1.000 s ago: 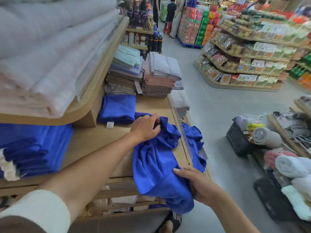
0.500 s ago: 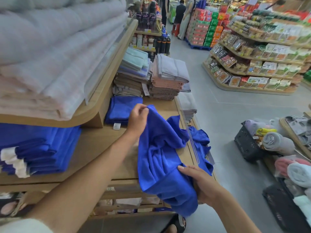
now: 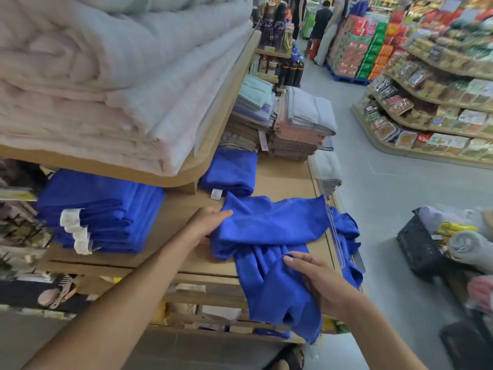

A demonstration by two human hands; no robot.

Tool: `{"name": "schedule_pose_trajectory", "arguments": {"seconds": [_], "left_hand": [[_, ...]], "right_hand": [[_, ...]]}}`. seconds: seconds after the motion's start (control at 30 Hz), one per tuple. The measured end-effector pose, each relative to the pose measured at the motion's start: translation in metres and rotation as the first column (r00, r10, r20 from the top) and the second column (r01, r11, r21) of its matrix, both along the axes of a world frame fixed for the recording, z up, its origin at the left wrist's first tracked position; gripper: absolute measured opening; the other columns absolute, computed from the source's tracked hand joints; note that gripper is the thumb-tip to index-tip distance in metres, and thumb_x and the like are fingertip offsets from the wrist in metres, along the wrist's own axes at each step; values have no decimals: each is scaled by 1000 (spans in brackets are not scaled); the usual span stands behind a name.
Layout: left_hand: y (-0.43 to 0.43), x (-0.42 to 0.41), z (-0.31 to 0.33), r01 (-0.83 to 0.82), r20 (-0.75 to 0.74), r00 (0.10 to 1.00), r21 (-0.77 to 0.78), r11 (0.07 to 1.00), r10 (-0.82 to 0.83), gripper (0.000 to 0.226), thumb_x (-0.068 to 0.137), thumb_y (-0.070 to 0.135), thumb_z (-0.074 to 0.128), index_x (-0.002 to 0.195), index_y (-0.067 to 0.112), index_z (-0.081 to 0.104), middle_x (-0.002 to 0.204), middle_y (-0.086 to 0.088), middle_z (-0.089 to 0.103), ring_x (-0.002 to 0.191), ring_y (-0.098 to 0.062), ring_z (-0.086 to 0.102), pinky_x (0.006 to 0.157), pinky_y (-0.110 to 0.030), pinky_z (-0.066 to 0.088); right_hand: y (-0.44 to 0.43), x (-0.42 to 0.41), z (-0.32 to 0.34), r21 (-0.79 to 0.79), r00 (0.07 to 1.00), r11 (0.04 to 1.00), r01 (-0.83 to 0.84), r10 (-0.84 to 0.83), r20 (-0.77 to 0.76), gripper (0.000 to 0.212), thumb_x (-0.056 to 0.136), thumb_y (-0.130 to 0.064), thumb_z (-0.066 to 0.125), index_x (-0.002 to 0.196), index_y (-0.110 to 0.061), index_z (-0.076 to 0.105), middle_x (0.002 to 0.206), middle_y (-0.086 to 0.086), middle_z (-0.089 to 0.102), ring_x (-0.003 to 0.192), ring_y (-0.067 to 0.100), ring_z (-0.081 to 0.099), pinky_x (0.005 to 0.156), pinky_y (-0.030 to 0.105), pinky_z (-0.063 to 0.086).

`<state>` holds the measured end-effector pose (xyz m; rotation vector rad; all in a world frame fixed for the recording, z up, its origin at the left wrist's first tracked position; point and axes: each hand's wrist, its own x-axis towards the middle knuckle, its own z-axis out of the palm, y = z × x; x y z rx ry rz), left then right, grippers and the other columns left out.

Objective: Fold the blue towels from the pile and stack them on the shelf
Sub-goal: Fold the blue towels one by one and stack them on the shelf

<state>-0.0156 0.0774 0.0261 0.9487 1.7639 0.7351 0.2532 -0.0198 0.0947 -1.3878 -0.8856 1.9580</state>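
Note:
A loose blue towel (image 3: 269, 225) lies spread across the wooden shelf (image 3: 282, 180), its lower part hanging over the front edge. My left hand (image 3: 208, 227) holds its left edge, fingers on top of the cloth. Lower down, my right hand (image 3: 317, 279) grips the hanging part. More crumpled blue cloth (image 3: 345, 228) lies behind the clear shelf guard at the right. A stack of folded blue towels (image 3: 98, 212) sits at the left under the upper shelf. Another folded blue towel (image 3: 230, 172) lies further back.
Thick pale blankets (image 3: 112, 76) fill the upper shelf. Stacks of grey, pink and brown towels (image 3: 298, 126) stand at the back of the shelf. A black basket (image 3: 418, 241) with rolled towels sits on the floor at the right. People stand far down the aisle.
My left hand has brought the towel's top down from a raised hold and laid it flat across the shelf. My right hand stays low on the hanging part.

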Motion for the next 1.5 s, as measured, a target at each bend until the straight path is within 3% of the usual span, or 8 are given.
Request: {"name": "schedule_pose_trajectory", "arguments": {"seconds": [0.1,0.3,0.53,0.77,1.0,1.17,1.33,1.5], "left_hand": [[23,-6,2,-3,-506,860,115,993,61,46,81,63,62,99,21,58,105,-4,67,101,-30,66,81,-40,48],[46,-2,-5,195,-561,819,74,978,-121,30,85,52,67,92,24,66,102,-1,70,102,-30,66,79,-36,51],[35,24,26,158,-107,987,458,875,-122,12,92,5,67,91,12,56,75,-2,64,69,-15,57,71,-32,46],[11,53,124,8,253,950,571,821,-185,20,99,7,55,109,11,72,100,-1,72,93,-13,62,82,-29,48],[-31,86,189,-6,306,933,545,838,-192,24,86,11,51,96,21,71,83,-4,67,68,-18,57,55,-27,40],[-60,105,207,144,287,883,585,798,-370,36,91,7,49,111,22,76,103,-6,76,88,-20,69,69,-29,54],[-69,117,219,95,349,846,647,757,-404,27,102,11,49,114,13,72,97,0,75,78,-6,70,62,-16,51],[-66,118,235,148,166,904,745,651,-394,17,98,34,66,105,21,74,106,-5,76,97,-18,72,83,-31,59]], "right_hand": [[-1,-6,3,-2,1000,1000,3,-2,14,38,72,-25,81,104,-6,69,96,15,73,88,25,70,75,32,55],[-3,-4,15,-11,994,994,-105,105,-26,44,83,-19,72,118,7,65,105,21,70,95,30,67,78,33,56],[4,16,51,147,913,912,-383,398,-92,17,96,-7,64,109,3,70,83,5,75,70,11,72,60,20,56],[19,32,110,416,707,735,-535,660,-256,19,87,-37,80,98,-22,79,87,-5,73,72,7,68,66,20,52],[37,21,130,695,910,587,-416,275,312,17,102,-22,63,106,-24,80,104,30,70,90,25,60,82,48,46],[43,18,149,898,973,404,-172,-71,219,19,92,-10,75,87,-28,78,81,-14,77,72,-1,67,69,14,51],[57,18,164,952,950,294,-89,-262,169,19,87,-16,80,78,-31,74,75,-16,74,66,-2,68,60,10,48],[66,15,173,937,948,335,-95,-256,187,20,90,-19,77,78,-29,65,85,-12,70,73,6,68,64,15,49]]}}
